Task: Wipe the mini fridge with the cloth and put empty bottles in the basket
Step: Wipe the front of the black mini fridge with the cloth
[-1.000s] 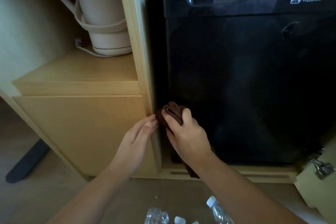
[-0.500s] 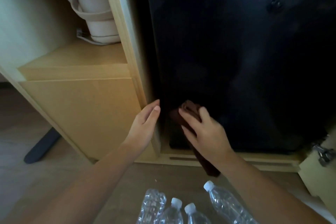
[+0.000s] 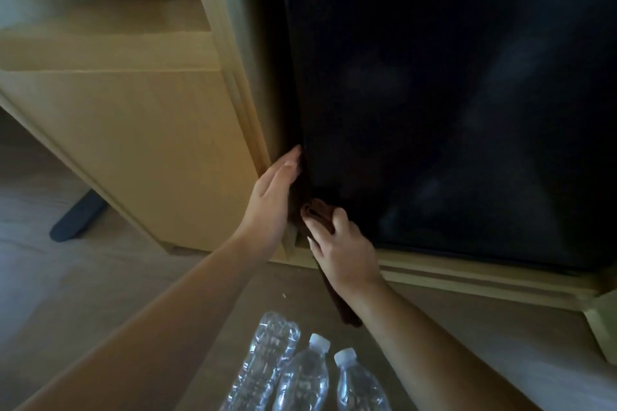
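The job in hand is wiping the mini fridge (image 3: 450,93), the big black box that fills the right side of the frame. The wiping is down at its lower left corner.

The right hand (image 3: 340,243) is curled round a brown cloth (image 3: 320,213) and grips it in a bunch. It presses the bunch on the black door, near the bottom edge. A loose end of the cloth hangs down under the wrist.

The left hand (image 3: 272,207) holds nothing. It is flat and straight, and it rests on the left edge of the fridge, just beside the wooden cupboard (image 3: 133,143).

Three clear bottles (image 3: 305,377) lie on the floor (image 3: 66,260) at the bottom middle of the frame, near the arms. They look empty, but it is hard to be sure. No basket is in view.

So the wiping is not done, and the bottles are not yet put away. Most of the door looks dark and cloudy.

Next, the right hand probably needs to push the cloth along the door and press evenly, so it does not slip off. After that the bottles need picking up, and the basket has to be found first.
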